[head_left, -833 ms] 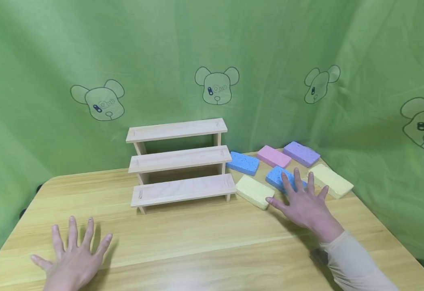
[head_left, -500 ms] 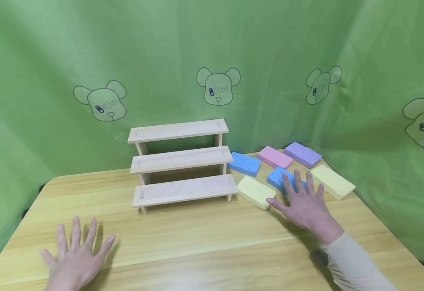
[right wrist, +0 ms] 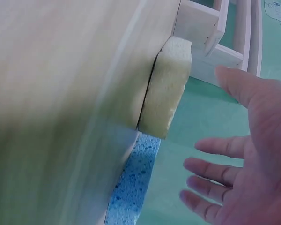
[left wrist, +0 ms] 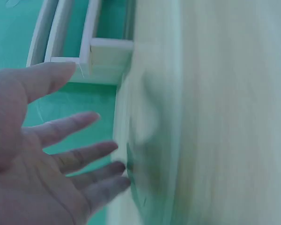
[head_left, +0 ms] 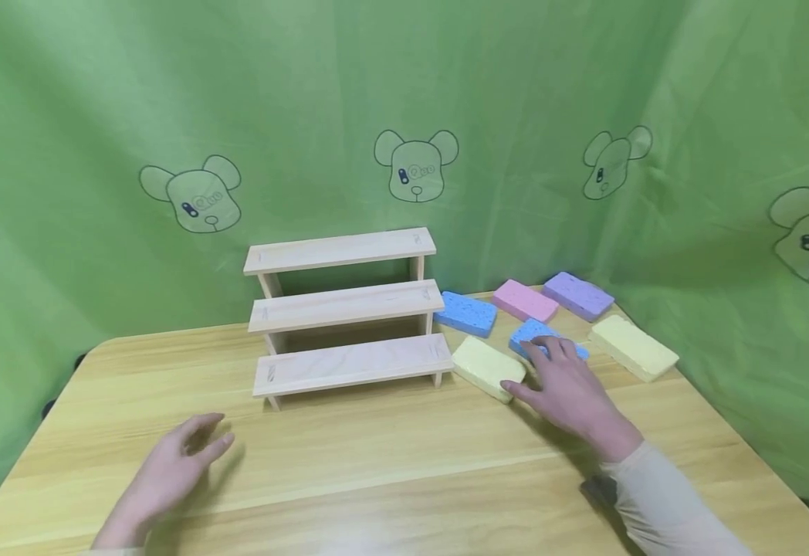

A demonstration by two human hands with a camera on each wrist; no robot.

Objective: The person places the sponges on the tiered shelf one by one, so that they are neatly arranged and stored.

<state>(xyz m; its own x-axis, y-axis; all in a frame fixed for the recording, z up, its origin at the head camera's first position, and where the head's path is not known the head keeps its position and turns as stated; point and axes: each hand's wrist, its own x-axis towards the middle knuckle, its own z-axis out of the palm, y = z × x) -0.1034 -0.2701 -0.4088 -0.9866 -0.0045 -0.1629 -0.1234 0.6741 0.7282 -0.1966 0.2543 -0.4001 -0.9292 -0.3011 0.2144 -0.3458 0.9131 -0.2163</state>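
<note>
My right hand [head_left: 571,390] hovers over the front blue sponge [head_left: 528,333] and beside the front yellow sponge [head_left: 482,367], its fingers bent loosely and holding nothing. In the right wrist view its fingers [right wrist: 222,146] stand apart from the yellow sponge [right wrist: 166,89] and the blue sponge [right wrist: 133,183]. To the left, my left hand [head_left: 171,467] hangs above the table with relaxed fingers and nothing in it. Its thumb and fingers spread in the left wrist view, near the end of the three-step wooden shelf [left wrist: 110,51].
The wooden shelf [head_left: 352,364] stands at the back middle of the wooden table [head_left: 377,479]. Right of it lie another blue sponge [head_left: 467,313], a pink sponge [head_left: 525,300], a purple sponge [head_left: 578,296] and a second yellow sponge [head_left: 634,347]. A green curtain [head_left: 307,100] hangs behind.
Both hands were spread flat with fingers apart. My left hand has turned onto its side and its fingers have relaxed. My right fingers have bent downward. The sponges and shelf stay put.
</note>
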